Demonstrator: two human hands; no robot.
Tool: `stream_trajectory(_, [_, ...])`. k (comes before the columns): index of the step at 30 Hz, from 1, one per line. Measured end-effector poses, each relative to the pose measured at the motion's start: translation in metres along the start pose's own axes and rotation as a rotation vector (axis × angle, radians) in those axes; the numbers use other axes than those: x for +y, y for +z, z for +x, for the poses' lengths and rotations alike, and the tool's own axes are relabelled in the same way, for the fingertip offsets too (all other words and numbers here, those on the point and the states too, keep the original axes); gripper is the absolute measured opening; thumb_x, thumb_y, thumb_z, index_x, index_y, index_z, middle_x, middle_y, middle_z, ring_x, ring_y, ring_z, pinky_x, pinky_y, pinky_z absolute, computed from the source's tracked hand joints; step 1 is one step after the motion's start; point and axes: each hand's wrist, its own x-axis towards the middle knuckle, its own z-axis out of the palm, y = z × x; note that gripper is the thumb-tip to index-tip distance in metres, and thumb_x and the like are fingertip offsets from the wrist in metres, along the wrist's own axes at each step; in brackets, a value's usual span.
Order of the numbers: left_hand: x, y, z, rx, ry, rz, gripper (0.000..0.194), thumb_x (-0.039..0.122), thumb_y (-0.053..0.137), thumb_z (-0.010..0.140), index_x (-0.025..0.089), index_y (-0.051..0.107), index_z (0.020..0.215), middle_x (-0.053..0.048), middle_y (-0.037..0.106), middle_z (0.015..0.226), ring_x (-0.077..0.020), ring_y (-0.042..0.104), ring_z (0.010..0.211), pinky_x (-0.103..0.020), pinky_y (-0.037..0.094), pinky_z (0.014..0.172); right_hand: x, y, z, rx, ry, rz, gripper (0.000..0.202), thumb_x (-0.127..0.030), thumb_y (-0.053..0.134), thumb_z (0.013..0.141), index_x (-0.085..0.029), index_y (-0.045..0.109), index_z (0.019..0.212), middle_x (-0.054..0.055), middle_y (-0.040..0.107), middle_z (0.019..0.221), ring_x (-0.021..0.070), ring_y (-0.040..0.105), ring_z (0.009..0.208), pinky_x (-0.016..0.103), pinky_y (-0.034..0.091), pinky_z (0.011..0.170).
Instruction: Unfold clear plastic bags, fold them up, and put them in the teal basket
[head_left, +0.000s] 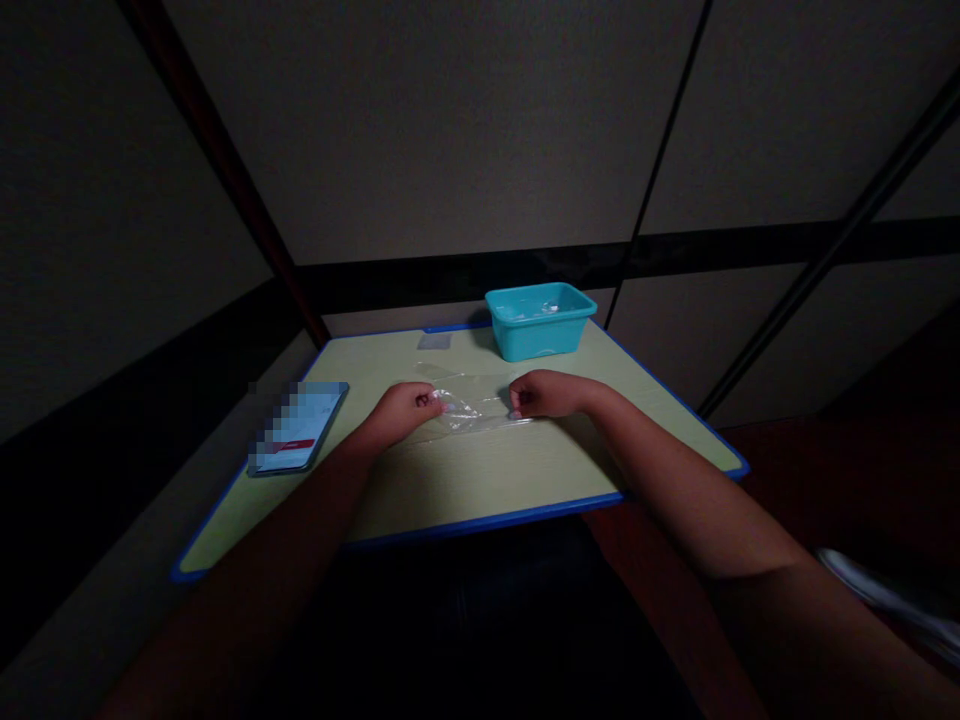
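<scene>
Bench (480, 480) edging in blue ran close on every side: the near edge lay just below the forearms, the right edge slanted away past the right wrist, and the far edge met the wall panels behind a teal tub (540, 320). Bare top lay open between the hands and the near edge, and more of it spread to the right of the right hand (544, 394). To the left, a phone (298, 427) lay flat near the left edge, well apart from the left hand (405, 410). A small pale card (434, 341) sat at the far edge, just left of the tub.

The clear plastic bag (474, 405) lay at the middle of the bench, stretched between the two hands. Each hand was closed into a pinch on one end of it, left on the left end, right on the right end, knuckles up. The bag was see-through and crinkled, catching glints of light along its folds, and its far part lay flat on the bench toward the tub. What it held, if anything, could not be told. Something clear and shiny also showed inside the tub.
</scene>
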Motion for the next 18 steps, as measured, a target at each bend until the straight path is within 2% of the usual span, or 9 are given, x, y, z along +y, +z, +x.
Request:
stream_trajectory(3, [0.001,0.0,0.0,0.009,0.003,0.004,0.027,0.04,0.06,0.068,0.017,0.053,0.056,0.003,0.049,0.056,-0.0125,0.045,0.059,-0.023,0.031,0.054,-0.008,0.002,0.001,0.263,-0.054,-0.065,0.012,-0.024,0.055,0.079,-0.014,0.06,0.077,0.004,0.058,0.071,0.0134,0.049,0.063,0.025,0.037,0.06])
stream_trajectory(5, [0.001,0.0,0.0,0.004,0.003,0.001,0.028,0.04,0.06,0.067,0.017,0.052,0.055,0.004,0.048,0.055,-0.0124,0.044,0.058,-0.023,0.031,0.054,-0.018,0.004,0.001,0.433,-0.16,-0.074,0.015,-0.026,0.052,0.082,-0.014,0.06,0.082,0.007,0.06,0.081,0.0168,0.053,0.075,0.028,0.04,0.07])
stream_trajectory(7, [0.001,0.0,0.0,-0.003,0.005,-0.005,0.028,0.041,0.06,0.067,0.017,0.051,0.055,0.004,0.048,0.055,-0.0124,0.044,0.058,-0.023,0.031,0.053,-0.029,0.007,0.0,0.484,-0.3,-0.058,0.02,-0.03,0.05,0.084,-0.014,0.06,0.09,0.01,0.06,0.091,0.0197,0.054,0.088,0.032,0.041,0.08])
stream_trajectory(9, [0.001,0.001,0.0,-0.007,0.002,-0.015,0.027,0.04,0.059,0.066,0.017,0.051,0.055,0.003,0.048,0.055,-0.0124,0.044,0.057,-0.023,0.031,0.052,-0.037,0.013,-0.001,0.42,-0.399,-0.04,0.028,-0.034,0.049,0.086,-0.014,0.059,0.104,0.013,0.06,0.105,0.0215,0.052,0.101,0.036,0.039,0.089])
stream_trajectory(11, [0.0,0.001,0.0,-0.01,0.003,-0.02,0.026,0.039,0.059,0.066,0.017,0.051,0.055,0.003,0.049,0.055,-0.0123,0.044,0.056,-0.023,0.031,0.051,-0.043,0.02,-0.002,0.296,-0.402,-0.05,0.042,-0.038,0.049,0.086,-0.016,0.051,0.122,0.014,0.051,0.126,0.0233,0.044,0.119,0.042,0.032,0.098])
stream_trajectory(14, [-0.002,0.001,0.001,-0.013,0.016,-0.007,0.026,0.039,0.058,0.066,0.017,0.05,0.054,0.003,0.048,0.055,-0.0122,0.044,0.056,-0.023,0.031,0.052,-0.046,0.031,-0.002,0.044,-0.27,-0.094,0.062,-0.047,0.045,0.087,-0.022,0.029,0.141,0.013,0.023,0.149,0.027,0.02,0.136,0.052,0.014,0.106])
stream_trajectory(16, [-0.004,0.001,0.001,-0.018,0.018,0.008,0.026,0.04,0.057,0.066,0.017,0.049,0.055,0.004,0.047,0.055,-0.0124,0.044,0.056,-0.024,0.031,0.052,-0.048,0.035,-0.003,-0.096,-0.189,-0.114,0.068,-0.052,0.04,0.088,-0.023,0.016,0.145,0.012,0.007,0.152,0.0275,0.006,0.138,0.055,0.004,0.107])
stream_trajectory(18, [-0.005,0.001,0.001,-0.029,0.016,0.023,0.025,0.04,0.057,0.067,0.018,0.051,0.057,0.003,0.048,0.056,-0.0132,0.045,0.057,-0.024,0.033,0.054,-0.05,0.036,-0.004,-0.171,-0.144,-0.136,0.069,-0.054,0.033,0.09,-0.022,0.009,0.146,0.012,-0.001,0.152,0.027,-0.001,0.139,0.056,-0.001,0.106])
